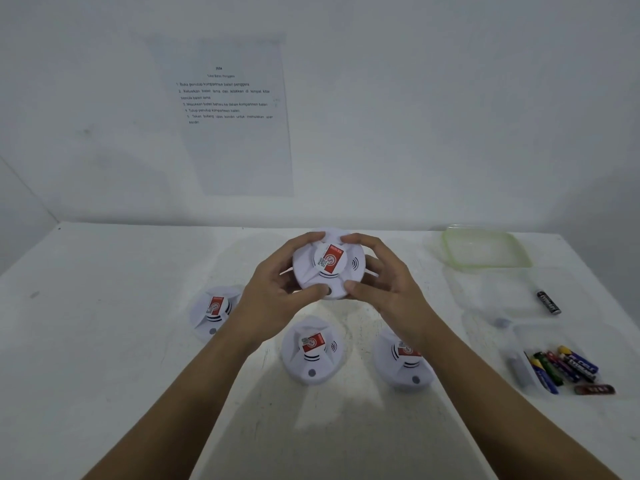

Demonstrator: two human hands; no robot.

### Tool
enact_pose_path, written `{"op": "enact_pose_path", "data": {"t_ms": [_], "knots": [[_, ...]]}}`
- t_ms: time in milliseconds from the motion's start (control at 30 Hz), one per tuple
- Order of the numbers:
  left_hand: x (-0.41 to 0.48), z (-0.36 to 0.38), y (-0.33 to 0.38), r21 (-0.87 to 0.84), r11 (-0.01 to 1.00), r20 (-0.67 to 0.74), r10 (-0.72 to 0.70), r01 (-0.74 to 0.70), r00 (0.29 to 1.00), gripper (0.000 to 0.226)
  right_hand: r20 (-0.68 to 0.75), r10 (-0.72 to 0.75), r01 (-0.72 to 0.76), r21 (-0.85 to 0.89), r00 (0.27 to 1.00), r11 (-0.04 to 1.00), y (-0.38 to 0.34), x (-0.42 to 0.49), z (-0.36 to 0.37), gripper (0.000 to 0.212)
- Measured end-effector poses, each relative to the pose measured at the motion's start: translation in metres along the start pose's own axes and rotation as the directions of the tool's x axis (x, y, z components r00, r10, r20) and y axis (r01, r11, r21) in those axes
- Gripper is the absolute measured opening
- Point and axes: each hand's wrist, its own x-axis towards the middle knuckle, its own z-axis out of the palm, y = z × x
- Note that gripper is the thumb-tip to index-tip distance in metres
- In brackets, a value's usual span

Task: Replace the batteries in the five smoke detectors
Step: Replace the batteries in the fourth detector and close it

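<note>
Both hands hold one white smoke detector (329, 268) up above the middle of the tabletop (104, 341), with its red-and-white round label facing the camera. The left hand (277, 299) curls round the detector's left edge, fingers over the top rim and thumb pressed on the lower front. The right hand (384, 289) mirrors it on the right edge, so each grip is closed on the same detector. Three more detectors lie face up on the tabletop below the hands: a left detector (214, 313) partly hidden behind the left wrist, a middle detector (311, 351) between the forearms, and a right detector (403, 362) partly covered by the right forearm. At the right edge a clear container (519, 372) holds a cluster of coloured batteries (564, 370), with a red battery (594, 389) lying just beside them. A black battery (549, 302) lies alone farther back. A green-rimmed lid (485, 251) rests near the wall, and a printed instruction sheet (228, 116) hangs on the wall.
</note>
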Motion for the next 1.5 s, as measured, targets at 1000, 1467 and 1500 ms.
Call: {"op": "enact_pose_path", "data": {"t_ms": [1000, 1467, 1500], "knots": [[0.007, -0.009, 0.0, 0.008, 0.999, 0.033, -0.039, 0.039, 0.999, 0.063, -0.012, 0.012, -0.013, -0.074, 1.0, 0.997, -0.004, 0.008, 0.003, 0.052], [0.008, -0.007, -0.006, 0.0, 0.998, 0.019, -0.059, 0.059, 0.998, 0.062, -0.06, 0.023, -0.026, -0.041, 0.998, 0.999, 0.006, 0.01, 0.007, 0.052], [0.008, -0.007, -0.006, -0.003, 0.998, 0.018, -0.057, 0.057, 0.998, 0.062, -0.06, 0.021, -0.023, -0.042, 0.998, 0.999, 0.006, 0.01, 0.007, 0.052]]}}
